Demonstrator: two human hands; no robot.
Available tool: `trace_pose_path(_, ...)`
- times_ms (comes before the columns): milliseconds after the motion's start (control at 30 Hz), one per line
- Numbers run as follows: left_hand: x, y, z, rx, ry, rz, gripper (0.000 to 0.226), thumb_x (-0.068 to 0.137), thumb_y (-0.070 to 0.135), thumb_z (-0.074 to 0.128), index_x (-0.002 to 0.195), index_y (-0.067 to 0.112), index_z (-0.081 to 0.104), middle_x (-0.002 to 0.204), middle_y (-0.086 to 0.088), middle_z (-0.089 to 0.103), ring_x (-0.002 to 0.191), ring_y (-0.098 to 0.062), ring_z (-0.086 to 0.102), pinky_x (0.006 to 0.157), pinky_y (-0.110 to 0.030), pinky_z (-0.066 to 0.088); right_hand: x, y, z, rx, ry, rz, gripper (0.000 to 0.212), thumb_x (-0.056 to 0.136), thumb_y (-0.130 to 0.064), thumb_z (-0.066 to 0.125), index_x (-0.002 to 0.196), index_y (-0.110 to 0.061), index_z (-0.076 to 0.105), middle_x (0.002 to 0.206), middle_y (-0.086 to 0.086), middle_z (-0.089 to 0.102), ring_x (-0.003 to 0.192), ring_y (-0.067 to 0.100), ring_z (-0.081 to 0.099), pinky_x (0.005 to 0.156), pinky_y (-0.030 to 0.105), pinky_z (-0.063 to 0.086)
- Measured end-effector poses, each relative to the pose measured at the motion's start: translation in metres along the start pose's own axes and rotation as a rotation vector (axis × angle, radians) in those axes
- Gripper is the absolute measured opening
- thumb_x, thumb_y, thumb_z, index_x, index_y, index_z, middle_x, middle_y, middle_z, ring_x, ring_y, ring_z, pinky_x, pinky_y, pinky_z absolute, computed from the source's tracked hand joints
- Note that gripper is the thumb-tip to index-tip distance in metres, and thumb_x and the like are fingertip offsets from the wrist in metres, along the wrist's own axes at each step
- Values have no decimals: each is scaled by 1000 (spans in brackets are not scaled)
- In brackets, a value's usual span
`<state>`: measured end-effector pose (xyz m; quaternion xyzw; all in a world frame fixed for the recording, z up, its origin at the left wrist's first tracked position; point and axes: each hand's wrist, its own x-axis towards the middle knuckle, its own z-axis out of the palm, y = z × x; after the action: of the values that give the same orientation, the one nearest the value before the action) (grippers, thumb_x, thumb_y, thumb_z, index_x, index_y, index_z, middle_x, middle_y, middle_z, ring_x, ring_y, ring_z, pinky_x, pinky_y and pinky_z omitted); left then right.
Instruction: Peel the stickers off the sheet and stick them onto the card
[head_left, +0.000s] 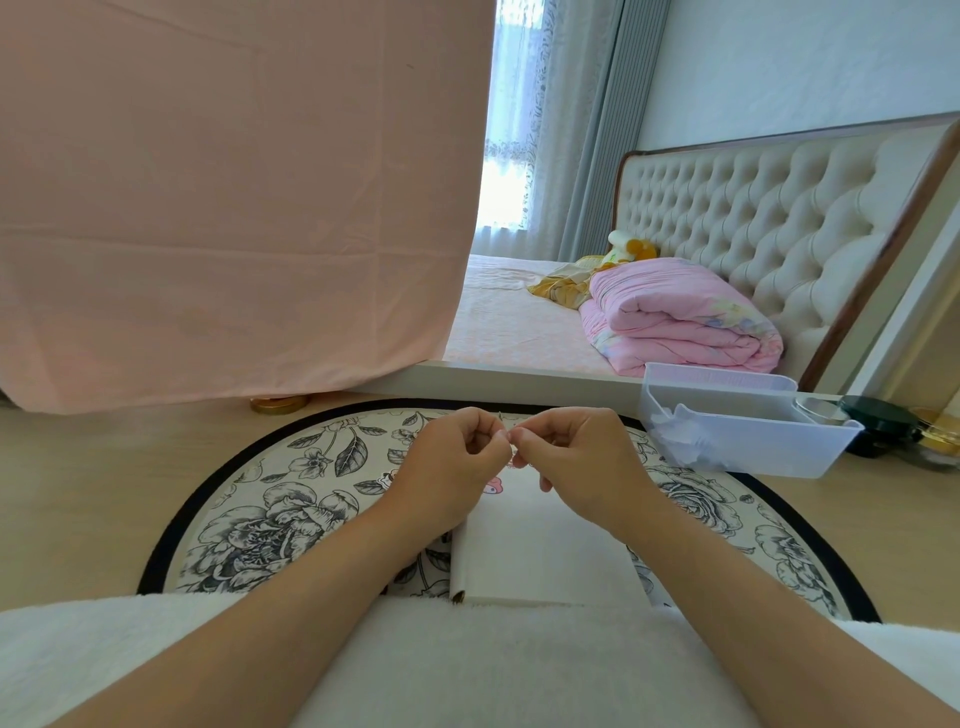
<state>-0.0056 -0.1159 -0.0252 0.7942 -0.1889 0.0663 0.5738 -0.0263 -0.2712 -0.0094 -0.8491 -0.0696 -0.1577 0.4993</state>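
While both hands hovered above the far end of the card, the left hand (457, 467) and the right hand (576, 462) met fingertip to fingertip, each with its fingers curled and its thumb and forefinger pinching the same small thin piece (510, 441). That piece stood roughly upright between them; whether it was a sticker or part of the sheet was too small to tell.

Below the hands the white card (540, 551) lay flat, its long axis running away from the person, its near edge against the white fleece on the lap and its left edge curled up. A pink-and-white cartoon sticker (497, 480) showed at the card's far end, partly hidden by the left hand.

Under the card lay a round floral mat (291, 499). Beyond the card to the right sat a clear plastic bin (748, 441); farther beyond it, a bed (524, 322) bore a folded pink quilt (680, 322), and beyond the card to the left hung a pink cloth (234, 208).
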Motion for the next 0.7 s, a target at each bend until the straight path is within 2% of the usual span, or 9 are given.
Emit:
trace_pose_path(67,0,0,0,-6,2,4,20,95,9,57,77,15,64,67,-6,64,47,2,47,47,-7,38,0,0,0,-7,2,-5,13,89,-15,70,81,-16,80,67,-2,74,47,9,57,50,20,48)
trace_pose_path(200,1,1,0,-40,5,-2,24,96,7,56,75,16,63,65,-1,58,50,1,46,48,-7,40,1,1,-1,13,14,-3,13,89,-16,70,80,-16,79,66,-1,73,46,10,56,50,19,47)
trace_pose_path(367,3,0,-1,-64,-4,-27,24,98,9,53,76,14,63,72,-7,59,59,-6,50,50,-8,41,2,1,0,70,8,47,15,91,-15,67,80,-14,78,64,0,71,46,11,56,50,16,44)
trace_pose_path(500,5,-4,0,-60,18,-65,21,96,14,53,79,18,64,82,-15,67,71,-15,55,60,-19,46,4,4,0,136,25,78,16,92,-14,66,79,-14,76,64,-1,68,47,13,56,49,16,42)
trace_pose_path(533,5,-4,0,-76,24,-74,20,97,15,53,82,20,65,86,-10,71,72,-12,58,62,-21,47,4,5,0,126,33,71,16,92,-14,66,78,-15,75,63,-2,67,47,13,56,50,16,43)
trace_pose_path(600,4,-5,-1,-121,40,-73,18,99,18,54,91,22,69,87,5,74,74,0,62,62,-15,45,5,6,-1,73,48,45,16,91,-17,67,77,-19,75,63,-5,67,46,12,57,53,19,46)
trace_pose_path(700,3,-3,-3,-122,55,-42,11,95,26,65,92,23,74,83,13,75,76,6,66,62,-10,47,5,10,-1,-32,49,1,17,89,-22,69,75,-30,74,72,-12,70,53,21,59,59,34,53)
